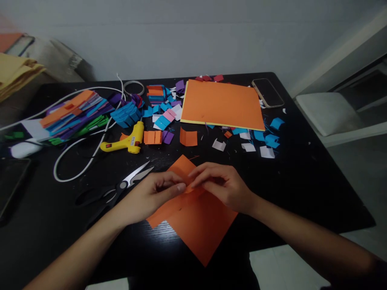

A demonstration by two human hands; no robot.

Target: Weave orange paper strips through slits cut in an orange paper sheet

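While hands [155, 194] [225, 186] work, wall [187, 48] backs table [302, 189].

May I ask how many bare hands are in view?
2: the left hand, beside black-handled metal scissors, and the right hand, both partly over orange paper on the black table.
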